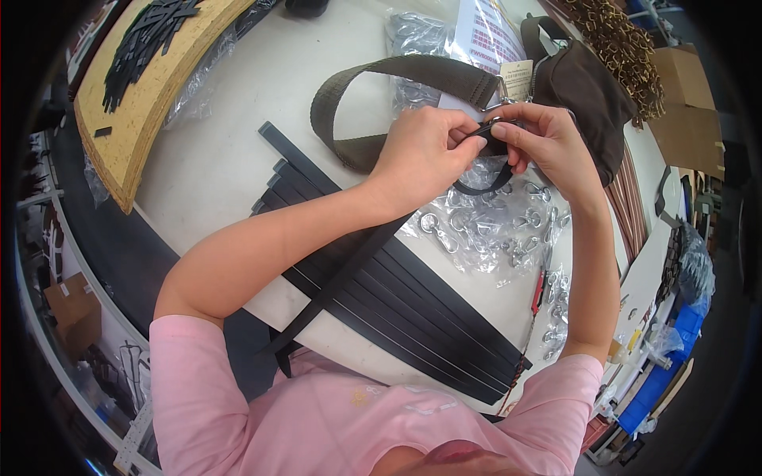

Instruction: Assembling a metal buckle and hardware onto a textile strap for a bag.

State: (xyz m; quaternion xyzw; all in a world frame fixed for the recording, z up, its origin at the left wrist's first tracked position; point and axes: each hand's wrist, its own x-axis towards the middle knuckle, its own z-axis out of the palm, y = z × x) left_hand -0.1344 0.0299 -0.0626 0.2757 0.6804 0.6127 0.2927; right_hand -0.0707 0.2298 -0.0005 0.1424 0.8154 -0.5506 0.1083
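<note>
My left hand (425, 155) pinches a long black strap (341, 278), whose tail runs down under my left forearm toward my lap. Thumb and fingers of my right hand (548, 143) close on the same strap, close to the left fingertips. A small metal piece shows between the hands, partly hidden by fingers. Below them the strap bends into a loop. Just beyond lies a dark brown bag (583, 99) with a wide olive webbing strap (349, 95). Under the hands, silver swivel snap hooks (456, 222) lie in clear plastic. Several flat black straps (413, 309) are spread before me.
A tan board (151, 95) carrying short black strips (147, 47) stands at the far left. Brass-coloured hardware (623, 55) is heaped at the far right beside a cardboard box (690, 95). A red-handled tool (539, 291) lies near my right forearm; a blue bin (655, 389) is at the right.
</note>
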